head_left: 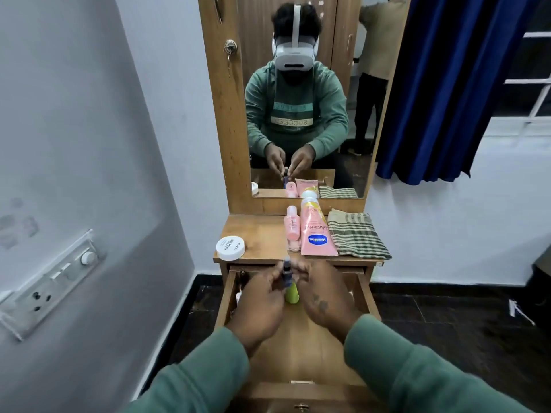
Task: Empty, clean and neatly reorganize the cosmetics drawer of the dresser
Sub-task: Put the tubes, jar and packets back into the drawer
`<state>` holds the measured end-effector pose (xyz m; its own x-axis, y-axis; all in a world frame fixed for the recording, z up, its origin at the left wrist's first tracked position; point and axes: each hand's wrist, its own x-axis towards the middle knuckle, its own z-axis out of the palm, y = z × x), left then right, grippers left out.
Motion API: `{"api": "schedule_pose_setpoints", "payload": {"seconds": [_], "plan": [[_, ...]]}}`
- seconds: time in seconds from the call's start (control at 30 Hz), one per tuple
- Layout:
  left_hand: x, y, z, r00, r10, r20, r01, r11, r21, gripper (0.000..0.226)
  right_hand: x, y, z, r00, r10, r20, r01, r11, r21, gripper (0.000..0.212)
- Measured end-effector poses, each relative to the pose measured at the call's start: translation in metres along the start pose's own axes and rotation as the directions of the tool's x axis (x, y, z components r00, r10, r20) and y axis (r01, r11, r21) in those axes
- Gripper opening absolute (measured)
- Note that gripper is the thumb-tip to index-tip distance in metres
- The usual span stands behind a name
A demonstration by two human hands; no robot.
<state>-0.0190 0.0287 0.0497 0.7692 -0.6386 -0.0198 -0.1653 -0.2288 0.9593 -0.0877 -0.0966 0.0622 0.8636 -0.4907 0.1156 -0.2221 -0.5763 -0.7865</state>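
**Both hands on a small bottle above the open drawer**

The dresser [235, 174] stands against the wall with its drawer [298, 347] pulled right out, and the person's two hands meet over the far end. The left hand [262, 299] is wrapped round the body of a small dark bottle [286, 274]. The right hand [325, 296] pinches it near the cap, though those fingertips are blurred. The bottle is held upright just above a yellow-green bottle [291, 295] sitting in the drawer. I'd judge it is being lifted out. Best to keep it upright, check the cap is tight, and set it on bare wood well back from the edge.

Around them are a pale wall [74, 114], a blue curtain [447, 84] to the right and a switch panel [53, 284] to the left. On the dresser top [259, 231] lie a folded checked cloth [356, 234], a pink tube [316, 234] beside it, a small pink bottle [291, 225] just beside that, and a white jar [230, 248] at the left front.
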Motion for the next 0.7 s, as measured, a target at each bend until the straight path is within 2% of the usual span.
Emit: {"api": "schedule_pose_setpoints", "payload": {"seconds": [0.1,0.2,0.27,0.53,0.7], "plan": [[0.005,-0.019,0.004,0.994,-0.070,0.085,0.066,0.996,0.053,0.059,-0.011,0.017,0.007,0.999,0.036,0.034,-0.036,0.999,0.023,0.029],[0.008,-0.032,0.010,0.987,-0.095,0.129,0.083,0.992,0.092,0.057,-0.016,0.032,0.016,0.997,0.045,0.055,-0.047,0.998,0.039,0.035],[0.011,-0.044,0.014,0.984,-0.105,0.143,0.086,0.987,0.136,0.059,-0.015,0.039,0.020,0.994,0.088,0.072,-0.091,0.995,0.042,0.038],[0.036,-0.094,0.024,0.972,-0.153,0.178,0.132,0.984,0.124,0.074,-0.008,0.059,0.032,0.986,0.147,0.085,-0.156,0.982,0.111,0.045],[0.031,-0.091,0.026,0.974,-0.165,0.153,0.148,0.982,0.114,0.078,-0.006,0.064,0.035,0.982,0.172,0.083,-0.184,0.968,0.172,0.047]]}}
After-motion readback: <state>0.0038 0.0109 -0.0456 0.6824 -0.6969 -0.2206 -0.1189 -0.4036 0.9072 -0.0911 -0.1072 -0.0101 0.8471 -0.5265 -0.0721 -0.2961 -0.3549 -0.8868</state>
